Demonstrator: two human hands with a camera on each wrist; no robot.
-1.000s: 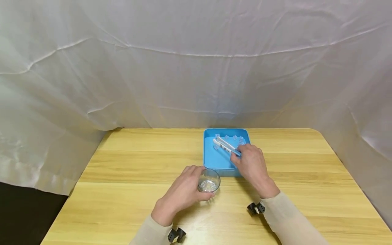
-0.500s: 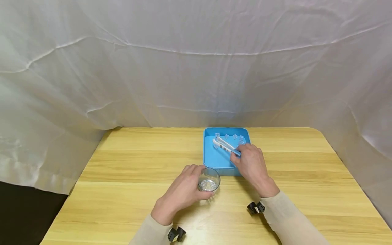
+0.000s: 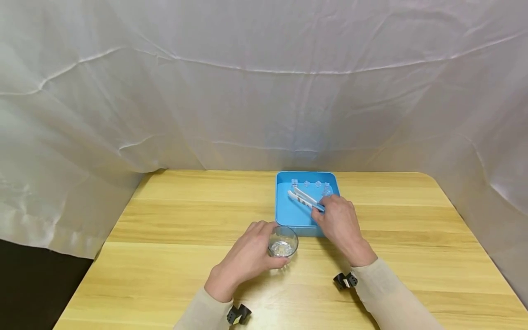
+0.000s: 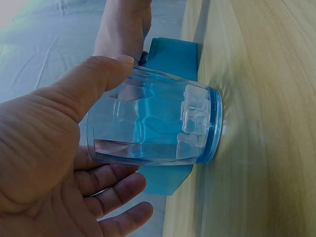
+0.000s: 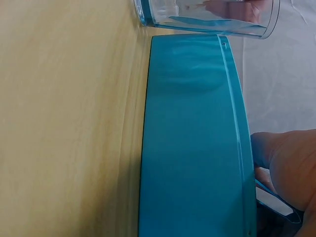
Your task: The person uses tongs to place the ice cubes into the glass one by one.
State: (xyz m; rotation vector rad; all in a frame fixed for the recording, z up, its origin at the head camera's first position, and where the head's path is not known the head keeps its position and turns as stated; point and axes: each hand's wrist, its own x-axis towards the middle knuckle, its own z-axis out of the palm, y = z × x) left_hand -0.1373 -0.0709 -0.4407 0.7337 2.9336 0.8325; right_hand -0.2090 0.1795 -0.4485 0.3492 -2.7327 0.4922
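Observation:
My left hand (image 3: 247, 256) holds a clear drinking glass (image 3: 283, 238) upright, thumb on the near side and fingers round the far side. Several clear cubes (image 4: 195, 116) lie at the bottom of the glass in the left wrist view. In my right hand (image 3: 340, 224) is a pair of tongs (image 3: 305, 200) with white arms and blue handles, gripped by the handle end. The tongs slant down to the left, tips over the floor of a blue tray (image 3: 288, 215). Several more clear cubes (image 3: 318, 184) sit along the tray's far side. I cannot tell whether the tips pinch a cube.
The wooden table (image 3: 185, 220) carries everything, and the glass stands close by the tray's near left corner. Behind the table hangs a pale cloth (image 3: 264, 114). Small black wrist cameras (image 3: 345, 280) are strapped at both cuffs.
The tongs' tips have moved slightly towards me, and the clear cube that showed just below them is no longer visible. Both hands hold almost the same places.

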